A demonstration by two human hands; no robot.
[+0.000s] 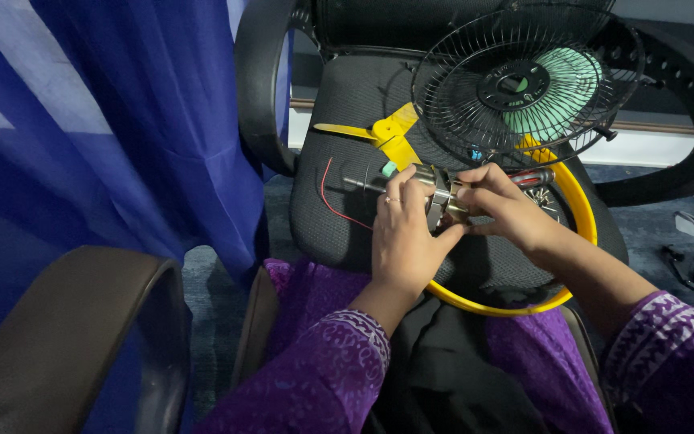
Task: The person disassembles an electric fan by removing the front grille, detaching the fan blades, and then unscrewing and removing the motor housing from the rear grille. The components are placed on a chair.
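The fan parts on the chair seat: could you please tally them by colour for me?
Yellow: 2, the fan blade and the guard ring.
Black: 1, the wire grille.
Metal: 1, the motor, held between the left hand and the right hand.
Red: 1, the loose wire.
Total: 5.

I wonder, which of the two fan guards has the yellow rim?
The fan guard lying flat beneath the right hand; the other guard, leaning against the chair back, is all black.
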